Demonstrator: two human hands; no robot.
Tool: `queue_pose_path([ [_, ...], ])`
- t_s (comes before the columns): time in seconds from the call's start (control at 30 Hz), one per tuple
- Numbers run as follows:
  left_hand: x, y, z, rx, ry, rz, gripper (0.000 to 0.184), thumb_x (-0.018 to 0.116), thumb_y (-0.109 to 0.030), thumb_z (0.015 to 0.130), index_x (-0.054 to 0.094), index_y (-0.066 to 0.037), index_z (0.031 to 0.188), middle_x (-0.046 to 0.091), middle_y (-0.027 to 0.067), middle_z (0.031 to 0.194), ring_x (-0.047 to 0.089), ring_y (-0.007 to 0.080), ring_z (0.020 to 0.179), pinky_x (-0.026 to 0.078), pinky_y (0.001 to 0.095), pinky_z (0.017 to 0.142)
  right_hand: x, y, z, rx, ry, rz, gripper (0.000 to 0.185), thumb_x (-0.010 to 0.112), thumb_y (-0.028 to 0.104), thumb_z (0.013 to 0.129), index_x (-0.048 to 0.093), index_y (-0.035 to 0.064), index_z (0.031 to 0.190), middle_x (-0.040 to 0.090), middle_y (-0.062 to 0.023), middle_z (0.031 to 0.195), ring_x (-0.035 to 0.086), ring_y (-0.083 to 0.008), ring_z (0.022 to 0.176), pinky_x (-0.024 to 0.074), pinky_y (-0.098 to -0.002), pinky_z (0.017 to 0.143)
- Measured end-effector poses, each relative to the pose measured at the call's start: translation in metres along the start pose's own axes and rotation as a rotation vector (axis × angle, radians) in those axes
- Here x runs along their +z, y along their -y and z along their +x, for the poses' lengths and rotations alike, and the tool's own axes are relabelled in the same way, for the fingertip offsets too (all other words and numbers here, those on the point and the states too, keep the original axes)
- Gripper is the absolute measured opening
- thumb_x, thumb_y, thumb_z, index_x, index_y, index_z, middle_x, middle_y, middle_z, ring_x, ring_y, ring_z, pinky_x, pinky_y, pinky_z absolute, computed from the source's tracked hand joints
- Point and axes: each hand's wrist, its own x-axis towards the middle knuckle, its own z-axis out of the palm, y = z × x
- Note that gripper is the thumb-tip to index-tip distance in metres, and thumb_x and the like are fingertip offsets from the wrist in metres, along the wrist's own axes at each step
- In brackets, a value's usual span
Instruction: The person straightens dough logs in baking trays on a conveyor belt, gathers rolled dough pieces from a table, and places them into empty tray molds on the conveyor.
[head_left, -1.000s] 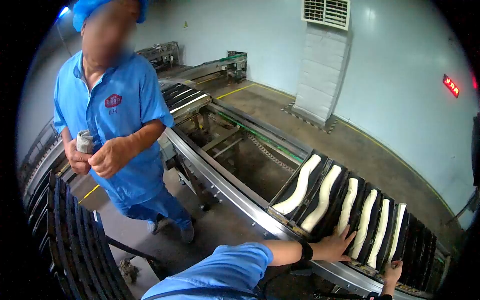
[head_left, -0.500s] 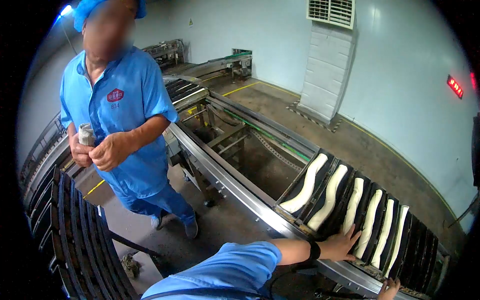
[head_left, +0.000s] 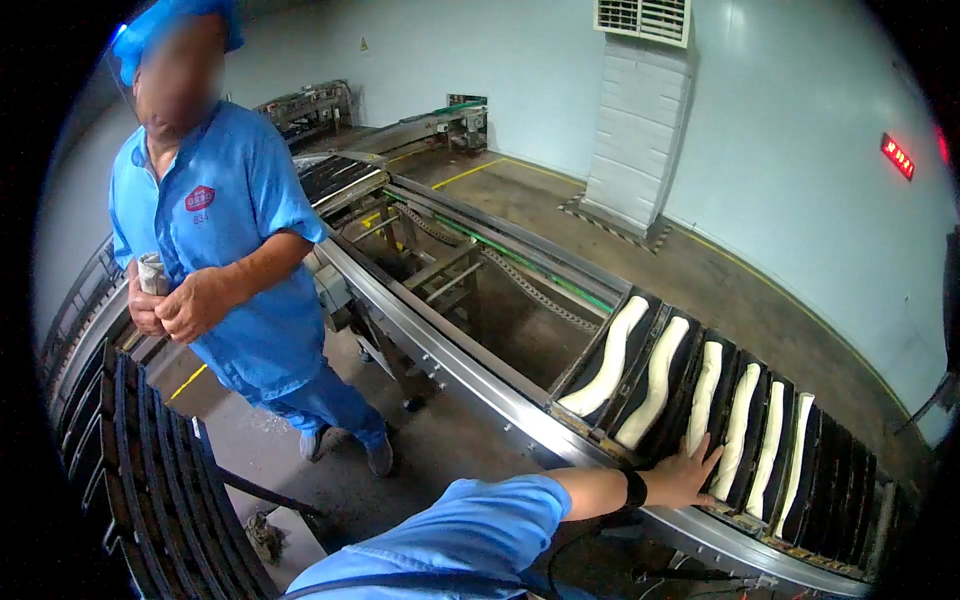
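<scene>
A blue sleeve (head_left: 440,535) fills the bottom centre of the frame, and from it the left forearm runs toward the lower right. It wears a black wristband (head_left: 636,488). The left hand (head_left: 682,478) lies at the near edge of the black trays (head_left: 835,490), its fingers splayed apart and clamped on nothing. The right hand is out of view, so its state cannot be told.

Six long white strips (head_left: 706,390) lie in the trays in the right part of the frame, one beside another. The third from the left runs down to the spread fingers, which overlap its near end; whether they press on it cannot be told. The fourth lies just to the right of the fingertips, the first two to the left of the hand, and the last two farther right. More dark slots follow at the right end of the row.

A steel rail (head_left: 480,398) curves along the near side of the trays toward the centre. At the lower left stands a dark ribbed rack (head_left: 165,480). Beyond it, at the upper left, a co-worker (head_left: 205,210) in blue holds a pale rolled bundle (head_left: 152,272). Farther back, a white column (head_left: 640,140) rises at upper centre-right, and a red lit display (head_left: 897,157) hangs at the upper right.
</scene>
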Motion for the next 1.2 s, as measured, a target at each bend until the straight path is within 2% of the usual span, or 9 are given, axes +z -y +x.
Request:
queue_pose_path([
  [0.23,0.019,-0.003,0.036,0.007,-0.006,-0.045,0.098,0.061,-0.051,0.087,0.007,0.000,0.150,0.006,0.0368,0.150,0.033,0.0655,0.122,0.047,0.0534,0.094,0.008,-0.021,0.004,0.053,0.050,0.054,0.044,0.063,0.036,0.091,0.054,0.0018,0.118,0.059,-0.0131,0.109,0.056,-0.0237,0.096,0.0442,-0.0355,0.084],
  [0.3,0.013,-0.008,0.040,-0.011,0.069,-0.117,0.098,0.060,-0.052,0.087,0.007,0.003,0.149,0.009,0.0385,0.149,0.023,0.0658,0.127,0.041,0.0546,0.101,0.005,-0.026,0.006,0.072,0.060,0.068,0.045,0.062,0.036,0.091,0.052,0.0015,0.120,0.058,-0.0136,0.111,0.056,-0.0241,0.098,0.0437,-0.0358,0.086],
  [0.5,0.005,-0.006,0.046,-0.023,0.134,-0.114,0.100,0.059,-0.051,0.088,0.001,0.001,0.150,0.001,0.0365,0.151,0.024,0.0639,0.128,0.041,0.0524,0.102,0.000,-0.060,0.010,0.167,0.029,0.145,0.049,0.060,0.036,0.092,0.049,0.0008,0.125,0.055,-0.0151,0.118,0.054,-0.0253,0.105,0.0422,-0.0367,0.092],
  [0.67,0.002,-0.009,0.052,0.017,0.061,-0.393,0.097,0.067,-0.043,0.085,0.010,0.006,0.147,0.013,0.0377,0.149,0.038,0.0547,0.125,0.040,0.0486,0.104,-0.041,-0.120,0.012,0.386,-0.218,0.444,0.052,0.059,0.036,0.093,0.046,0.0002,0.129,0.053,-0.0163,0.124,0.053,-0.0263,0.111,0.0409,-0.0374,0.097],
  [0.8,0.007,-0.013,0.067,-0.059,0.083,0.027,0.095,0.057,-0.054,0.088,0.012,0.004,0.148,0.014,0.0368,0.149,0.034,0.0567,0.127,0.038,0.0496,0.105,-0.119,-0.119,0.043,0.426,-0.494,0.827,0.055,0.058,0.036,0.094,0.043,-0.0003,0.133,0.052,-0.0172,0.128,0.052,-0.0271,0.115,0.0398,-0.0379,0.101],
  [0.93,0.013,-0.013,0.063,-0.120,0.155,0.232,0.098,0.047,-0.063,0.090,0.004,0.001,0.150,0.013,0.0336,0.151,0.036,0.0526,0.129,0.038,0.0494,0.106,-0.189,-0.087,0.084,0.284,-0.647,1.170,0.058,0.056,0.036,0.094,0.041,-0.0008,0.136,0.050,-0.0182,0.132,0.051,-0.0279,0.120,0.0388,-0.0385,0.105],
  [1.03,0.010,-0.020,0.053,-0.145,0.171,0.246,0.097,0.046,-0.064,0.090,0.005,0.000,0.151,0.017,0.0323,0.151,0.040,0.0516,0.127,0.042,0.0491,0.102,-0.211,-0.052,0.107,0.201,-0.597,1.292,0.060,0.056,0.036,0.095,0.039,-0.0011,0.139,0.049,-0.0189,0.136,0.050,-0.0285,0.124,0.0380,-0.0389,0.108],
  [1.07,0.015,-0.016,0.052,-0.114,0.144,0.266,0.098,0.043,-0.066,0.090,0.008,0.003,0.150,0.019,0.0366,0.148,0.036,0.0574,0.126,0.045,0.0469,0.100,-0.210,-0.042,0.110,0.186,-0.545,1.298,0.060,0.055,0.036,0.095,0.038,-0.0013,0.139,0.048,-0.0191,0.137,0.050,-0.0287,0.125,0.0378,-0.0391,0.109],
  [1.2,0.015,-0.020,0.048,-0.075,0.082,0.329,0.097,0.045,-0.066,0.089,0.012,0.002,0.149,0.021,0.0373,0.147,0.041,0.0559,0.123,0.045,0.0472,0.099,-0.175,-0.031,0.081,0.102,-0.157,1.116,0.067,0.061,0.039,0.090,0.039,0.0001,0.141,0.049,-0.0177,0.138,0.051,-0.0272,0.124,0.0395,-0.0374,0.106],
])
